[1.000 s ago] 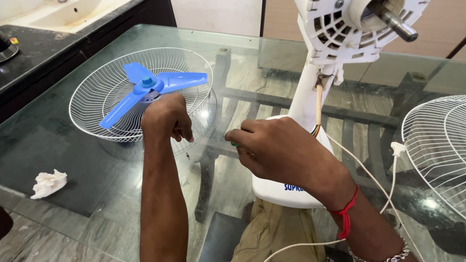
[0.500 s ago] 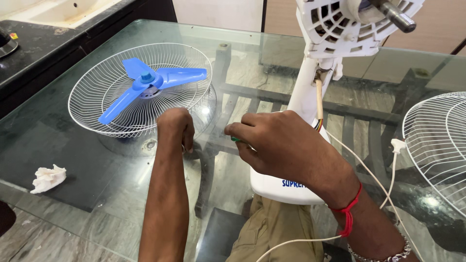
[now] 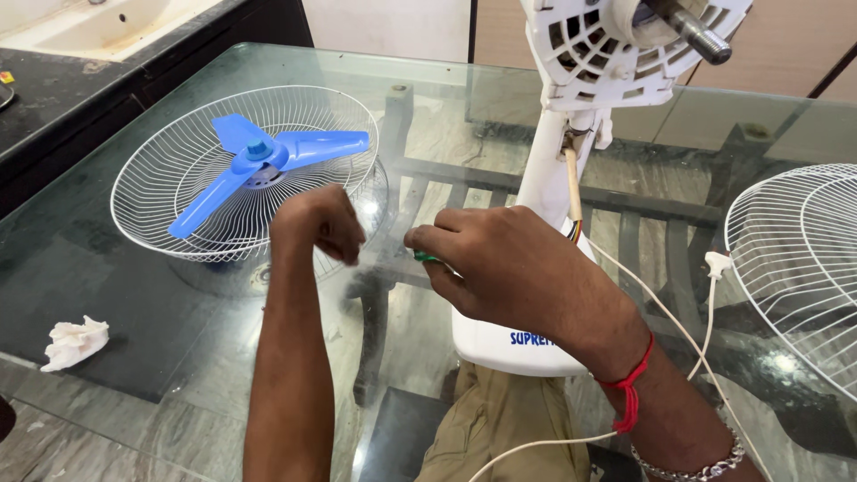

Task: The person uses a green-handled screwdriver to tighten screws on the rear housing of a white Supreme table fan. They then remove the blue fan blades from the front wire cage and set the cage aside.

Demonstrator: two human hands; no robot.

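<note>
Glass table [image 3: 134, 357]: carrying every loose part, spread out around the stand, likely for easy reach.
Fan stand [image 3: 544, 178]: standing upright near the middle, white, stripped to the motor housing [image 3: 616, 54] with the bare shaft [image 3: 687, 31] poking out at the top; base [image 3: 509, 344] sitting against the near edge, just under the right wrist.
Left grille [image 3: 178, 152]: lying dished side up, serving as a tray for the blue blade [image 3: 259, 161] resting inside, well apart from the stand.
Right grille [image 3: 794, 268]: lying at the right edge, partly out of frame.
Cord [image 3: 678, 339]: trailing white from the stand column past the right forearm and off the near edge.
Right hand [image 3: 509, 268]: curling shut around a small green-tipped thing [image 3: 426, 258], probably a tool handle, mostly hidden by the fingers; hovering just in front of the column.
Left hand [image 3: 317, 223]: bunching closed above the glass, fingertips pinched together, near the green tip; impossible to tell whether anything is between them.
Crumpled rag [image 3: 76, 342]: sitting at the near left, away from both hands.
</note>
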